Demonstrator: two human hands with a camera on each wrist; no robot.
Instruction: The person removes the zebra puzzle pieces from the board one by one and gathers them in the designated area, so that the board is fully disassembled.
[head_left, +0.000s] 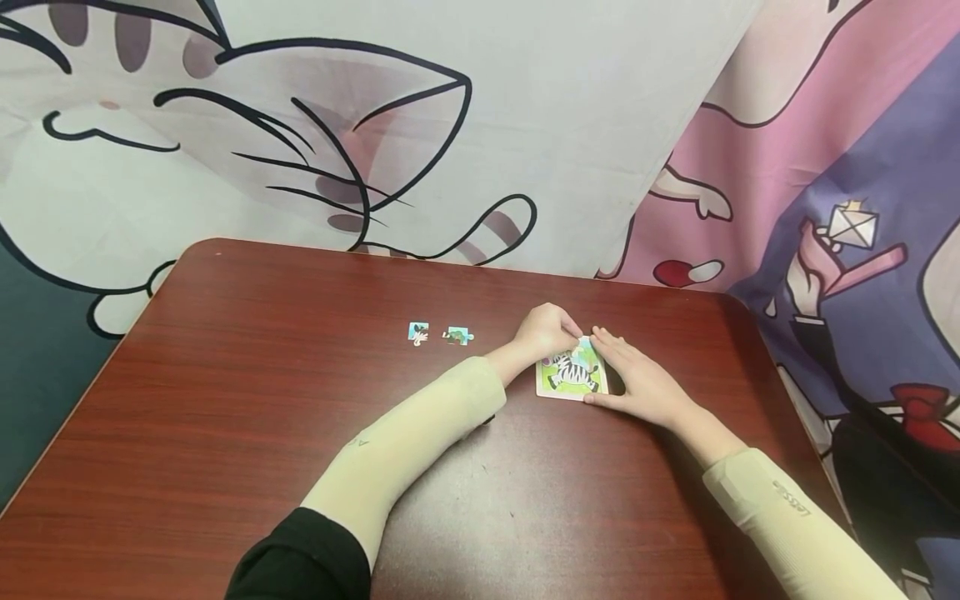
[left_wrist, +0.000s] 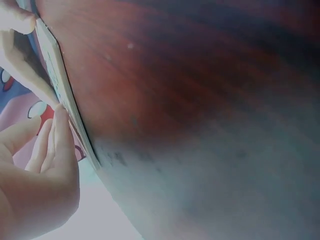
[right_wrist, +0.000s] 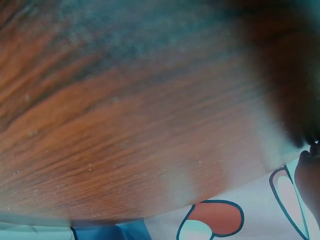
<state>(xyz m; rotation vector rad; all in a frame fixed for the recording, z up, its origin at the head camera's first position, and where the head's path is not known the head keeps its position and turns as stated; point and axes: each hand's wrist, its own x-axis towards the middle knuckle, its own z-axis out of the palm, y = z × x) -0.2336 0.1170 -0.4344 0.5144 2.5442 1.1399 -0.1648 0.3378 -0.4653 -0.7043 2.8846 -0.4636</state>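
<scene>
A small square puzzle board (head_left: 572,377) with a zebra picture and a pale border lies flat on the table. My left hand (head_left: 546,332) reaches over its far side, fingertips down at the picture's top edge. In the left wrist view the fingers of that hand (left_wrist: 57,150) are fairly straight, with the thumb apart from them and the fingertips on the board (left_wrist: 67,92), which shows edge-on. My right hand (head_left: 637,379) spans the board's right side, its thumb at the near corner and its straight fingers by the far corner.
Two loose jigsaw pieces lie left of the board: one piece with blue and white (head_left: 418,333) and one greenish piece (head_left: 457,336). The brown wooden table (head_left: 225,400) has its far edge against a cartoon-printed cloth (head_left: 570,125).
</scene>
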